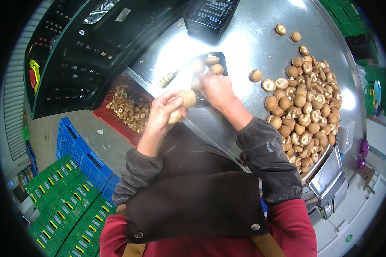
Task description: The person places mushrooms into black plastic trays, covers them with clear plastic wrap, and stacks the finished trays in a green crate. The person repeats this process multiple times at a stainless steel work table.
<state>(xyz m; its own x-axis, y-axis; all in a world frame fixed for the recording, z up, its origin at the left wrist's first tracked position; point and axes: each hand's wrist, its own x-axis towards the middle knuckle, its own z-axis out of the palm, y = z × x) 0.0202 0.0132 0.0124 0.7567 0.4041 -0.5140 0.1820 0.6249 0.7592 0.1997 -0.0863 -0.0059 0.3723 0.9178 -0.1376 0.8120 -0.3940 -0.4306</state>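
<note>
My left hand (pixel 164 107) holds a round brown-capped mushroom (pixel 188 98) between thumb and fingers. A second mushroom (pixel 175 116) sits lower in the same hand. My right hand (pixel 217 88) reaches over a small black plastic tray (pixel 224 61), its fingertips closed on a mushroom (pixel 197 84) at the tray's near left side. Several more mushrooms lie in the tray, among them one on its side (pixel 211 60) and one cap-up (pixel 216 69). The right hand hides part of the tray. To the right, a large heap of mushrooms (pixel 300 101) covers the steel table (pixel 244 99).
Nested black trays (pixel 210 19) stand at the back. A knife-like tool with a yellowish handle (pixel 166 80) lies left of the tray. Below the table's left edge is a red crate (pixel 111 120) of small mushrooms, beside a dark crate (pixel 115 41). A scale (pixel 328 173) stands right.
</note>
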